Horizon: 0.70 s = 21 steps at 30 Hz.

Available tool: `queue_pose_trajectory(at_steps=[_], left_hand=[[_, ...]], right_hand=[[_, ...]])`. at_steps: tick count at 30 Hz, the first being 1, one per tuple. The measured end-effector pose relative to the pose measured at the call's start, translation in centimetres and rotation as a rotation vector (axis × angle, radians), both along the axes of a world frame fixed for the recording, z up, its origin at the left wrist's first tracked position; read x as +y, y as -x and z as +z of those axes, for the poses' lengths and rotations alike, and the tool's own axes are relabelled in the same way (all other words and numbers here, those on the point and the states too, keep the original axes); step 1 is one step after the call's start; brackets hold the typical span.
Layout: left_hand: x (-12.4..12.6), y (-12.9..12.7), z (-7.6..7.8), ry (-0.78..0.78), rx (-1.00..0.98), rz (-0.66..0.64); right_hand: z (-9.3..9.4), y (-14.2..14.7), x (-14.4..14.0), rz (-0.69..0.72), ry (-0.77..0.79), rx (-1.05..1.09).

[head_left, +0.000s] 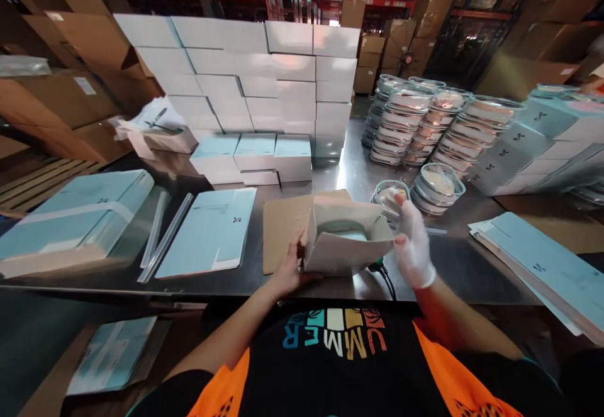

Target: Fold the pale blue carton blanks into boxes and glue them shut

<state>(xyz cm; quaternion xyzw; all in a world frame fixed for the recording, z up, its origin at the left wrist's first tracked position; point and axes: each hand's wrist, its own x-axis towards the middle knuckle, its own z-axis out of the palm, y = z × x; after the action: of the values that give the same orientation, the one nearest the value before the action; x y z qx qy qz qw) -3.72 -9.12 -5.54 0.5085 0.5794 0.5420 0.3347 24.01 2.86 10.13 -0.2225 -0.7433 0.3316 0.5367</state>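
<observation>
Holding an open white carton between both hands, the person is working at the steel bench. The left hand is gripping the carton's left wall, while the right hand, in a white glove, is pressing against its right edge with fingers spread. The carton is sitting over a brown cardboard sheet. Just beyond the right hand, a clear lidded dish is resting beside stacks of similar dishes. Left of the left hand, a flat blue sleeve is lying.

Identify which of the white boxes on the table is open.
The box between the left hand and right hand, at the near table edge: its flaps stand up; the stacked boxes behind are closed.
</observation>
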Motion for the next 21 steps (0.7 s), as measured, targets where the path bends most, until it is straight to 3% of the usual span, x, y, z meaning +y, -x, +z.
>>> queue_pose_trajectory(at_steps=[3,5,9,11,15,19,21], left_hand=[[0.0,-0.3,1.3,-0.188,0.036,0.038],[0.1,-0.4,2.8,-0.339,0.109,0.101],[0.0,-0.8,5.8,-0.473,0.237,0.081],[-0.2,-1.4,6.4,-0.511,0.199,0.085],[-0.7,-2.2,5.3,-0.62,0.094,0.307],[-0.9,-1.4,3.9,-0.547,0.275,0.225],[-0.9,-0.7,3.9,-0.502,0.314,0.234]], right_hand=[[-4.6,0.8,-1.2,-0.037,0.065,-0.028],[-5.7,1.7,-2.1,-0.029,0.063,-0.057],[-4.6,3.3,-3.3,0.119,0.212,-0.07],[-3.7,4.0,-3.7,0.147,0.321,-0.05],[-3.3,5.2,-4.3,-0.047,0.334,-0.015],[-3.4,5.1,-3.0,-0.049,0.229,0.058],[-3.0,4.0,-1.3,-0.109,0.152,-0.046]])
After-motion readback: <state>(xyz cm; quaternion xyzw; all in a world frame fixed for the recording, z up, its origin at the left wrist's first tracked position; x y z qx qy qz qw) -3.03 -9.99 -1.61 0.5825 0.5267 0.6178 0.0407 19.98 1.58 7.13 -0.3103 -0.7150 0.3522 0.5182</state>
